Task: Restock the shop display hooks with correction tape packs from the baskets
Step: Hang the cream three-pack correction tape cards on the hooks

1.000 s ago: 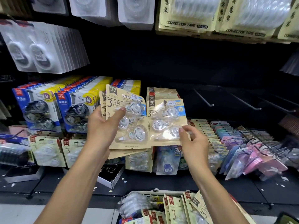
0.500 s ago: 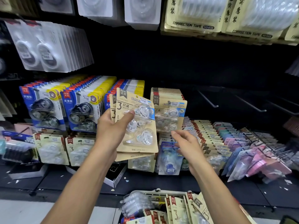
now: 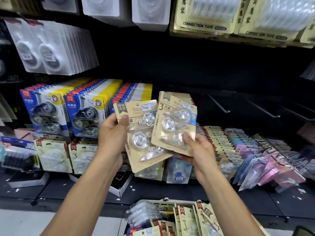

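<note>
My left hand (image 3: pixel 113 136) grips a small stack of tan correction tape packs (image 3: pixel 141 133), thumb across the top pack's front. My right hand (image 3: pixel 198 150) pinches a single tan pack (image 3: pixel 172 126) by its lower edge, thumb on the blister; this pack overlaps the right side of the stack. Both are held in front of a hook full of the same tan packs (image 3: pixel 180 96). Below, a white basket (image 3: pixel 167 204) holds more tan packs (image 3: pixel 189 220).
Blue-and-yellow tape packs (image 3: pixel 85 106) fill the hooks to the left. Bare metal hooks (image 3: pixel 219 103) stick out of the dark panel on the right. Pastel packs (image 3: pixel 255 150) lean in rows at lower right. Large cream packs (image 3: pixel 221 16) hang overhead.
My right hand let go of the pack on the hook, came back and now pinches a pack from my left hand's stack. The stack has tilted to the right.
</note>
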`<state>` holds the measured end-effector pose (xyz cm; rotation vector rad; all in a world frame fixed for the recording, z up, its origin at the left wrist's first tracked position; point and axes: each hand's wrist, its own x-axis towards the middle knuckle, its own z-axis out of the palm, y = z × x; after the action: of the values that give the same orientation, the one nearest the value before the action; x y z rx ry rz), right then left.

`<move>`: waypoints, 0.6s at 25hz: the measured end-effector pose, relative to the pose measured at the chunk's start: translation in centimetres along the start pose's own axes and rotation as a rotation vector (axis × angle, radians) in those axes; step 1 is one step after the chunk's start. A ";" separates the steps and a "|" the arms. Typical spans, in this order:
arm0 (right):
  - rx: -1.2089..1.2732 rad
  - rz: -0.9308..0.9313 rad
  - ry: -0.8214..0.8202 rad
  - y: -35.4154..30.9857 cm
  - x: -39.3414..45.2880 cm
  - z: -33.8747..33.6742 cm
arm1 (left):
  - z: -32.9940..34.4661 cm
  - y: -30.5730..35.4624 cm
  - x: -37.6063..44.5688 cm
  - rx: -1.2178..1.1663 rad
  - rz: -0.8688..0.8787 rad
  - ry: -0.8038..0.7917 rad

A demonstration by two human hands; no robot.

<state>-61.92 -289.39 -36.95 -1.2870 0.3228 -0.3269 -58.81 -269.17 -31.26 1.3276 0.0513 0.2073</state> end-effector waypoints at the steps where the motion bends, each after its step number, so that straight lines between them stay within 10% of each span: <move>1: -0.007 -0.013 0.062 0.0 0.2 -0.5 | -0.1 0.0 0.0 0.019 0.021 0.026; 15: -0.219 -0.196 0.131 -0.2 0.2 -2.7 | 0.1 0.3 0.2 0.030 0.091 0.113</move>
<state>-62.84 -291.91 -37.41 -1.5207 0.3515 -0.5565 -58.65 -269.17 -30.94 1.3483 0.0900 0.3599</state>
